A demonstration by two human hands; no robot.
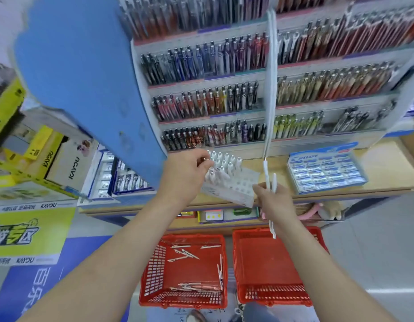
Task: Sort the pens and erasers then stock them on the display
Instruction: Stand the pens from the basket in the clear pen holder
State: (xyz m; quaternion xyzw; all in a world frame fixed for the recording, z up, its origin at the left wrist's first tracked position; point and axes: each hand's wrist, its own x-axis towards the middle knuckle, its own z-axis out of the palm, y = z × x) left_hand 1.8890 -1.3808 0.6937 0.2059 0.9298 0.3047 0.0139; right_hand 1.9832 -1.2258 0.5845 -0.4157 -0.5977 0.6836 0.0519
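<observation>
A tiered pen display [213,66] fills the background, flanked on its left by a blue side panel [85,66]. Two red baskets are set on the floor below; loose pens [185,254] are scattered in the left basket [152,270], beside the right basket [271,300]. An eraser box [324,170] is seated on the counter. Between the hands, a clear holder [233,189] is tilted at the counter edge, partly filled with upright white pens [224,161]. One pen top [207,161] at the holder is pinched by the left hand [187,168]; several held pens [271,182] are gripped by the right hand [275,201].
</observation>
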